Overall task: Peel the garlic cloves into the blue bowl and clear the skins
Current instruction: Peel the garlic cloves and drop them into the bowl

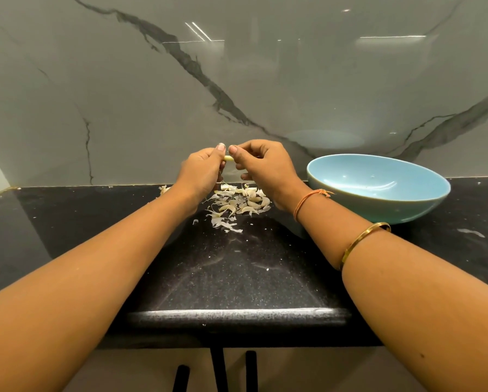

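A pale garlic clove point(228, 158) is held above the black counter between both hands. My left hand point(201, 172) pinches its left end and my right hand point(261, 168) pinches its right end, thumbs almost touching. Below the hands lies a heap of garlic cloves and papery skins point(237, 203). The blue bowl point(378, 188) stands to the right of my right wrist; what I see of its inside holds nothing but a few specks.
A black speckled counter point(237, 267) runs to a grey marble backsplash point(237, 80). One more bit of garlic point(164, 189) lies left of the heap near the wall. Dark cabinet handles point(218, 369) show below the counter's front edge.
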Motion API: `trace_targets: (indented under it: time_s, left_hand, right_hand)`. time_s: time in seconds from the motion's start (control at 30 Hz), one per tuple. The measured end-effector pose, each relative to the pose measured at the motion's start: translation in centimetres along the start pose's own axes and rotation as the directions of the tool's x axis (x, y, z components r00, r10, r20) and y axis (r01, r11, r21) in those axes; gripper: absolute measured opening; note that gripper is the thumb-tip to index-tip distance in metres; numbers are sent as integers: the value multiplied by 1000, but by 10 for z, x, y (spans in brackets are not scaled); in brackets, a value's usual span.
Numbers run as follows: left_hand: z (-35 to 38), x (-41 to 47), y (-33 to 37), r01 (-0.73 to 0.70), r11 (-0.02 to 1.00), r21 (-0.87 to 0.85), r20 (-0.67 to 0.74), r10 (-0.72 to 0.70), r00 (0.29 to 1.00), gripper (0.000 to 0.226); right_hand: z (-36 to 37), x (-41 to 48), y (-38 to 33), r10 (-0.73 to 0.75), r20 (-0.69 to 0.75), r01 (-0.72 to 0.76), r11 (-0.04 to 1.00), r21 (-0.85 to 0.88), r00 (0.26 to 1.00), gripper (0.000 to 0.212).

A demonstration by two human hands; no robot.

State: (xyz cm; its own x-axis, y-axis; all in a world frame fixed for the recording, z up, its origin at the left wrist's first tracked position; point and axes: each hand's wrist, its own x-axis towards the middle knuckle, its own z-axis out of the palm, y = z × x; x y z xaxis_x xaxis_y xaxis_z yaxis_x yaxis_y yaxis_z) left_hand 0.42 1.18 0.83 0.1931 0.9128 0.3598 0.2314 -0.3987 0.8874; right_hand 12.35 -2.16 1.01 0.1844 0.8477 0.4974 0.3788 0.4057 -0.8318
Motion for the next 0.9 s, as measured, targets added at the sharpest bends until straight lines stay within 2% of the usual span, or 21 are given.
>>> trace_targets:
  time_s: [0.17,0.3,0.4,0.47,0.5,0.6,0.67,0.73,0.8,0.83,0.9]
  left_hand:
    - [3,-3,2,-40,999,-11,44,40,998,34]
    - [6,-3,1,-46,999,-6,78,46,996,30]
    - [3,-1,0,-25,1000,-5,47,26,999,30]
    - [1,0,-2,-20,1000,-4,10,20,1000,29]
    - [1,1,-2,-20,1000,5,-2,20,1000,29]
    - [1,1,-4,-21,1000,17,-26,21,999,25]
    - [1,2,-4,-27,1000,2,-38,27,999,20]
    - [0,2,-4,-39,999,-9,-43,39,998,15]
    - [0,2,-5,-49,999,-10,-50,48,998,13]
    - [0,2,-5,-51,999,-10,-51,51,997,12]
    - [0,1,-5,-56,998,-15,-46,55,997,12]
  right_hand:
    - [-2,0,-1,45,28,-47,997,63,999,14]
    - [-1,3,1,97,-51,-96,995,19,994,22]
    - [-1,5,5,114,-127,-120,992,-40,985,26]
    - [-3,5,6,117,-112,-121,992,-36,987,17]
    - [-4,5,6,106,-88,-111,992,-52,990,6]
    - [-5,5,6,113,-63,-121,980,-159,992,13]
    - [-4,5,5,110,-76,-122,978,-172,991,5]
    - [-4,7,6,64,-86,-86,957,-277,994,6]
    - [-5,7,7,35,-30,-44,912,-407,999,18]
    - [-5,7,7,39,-14,-41,907,-419,999,21]
    - [-6,7,8,36,-40,-48,925,-376,999,8]
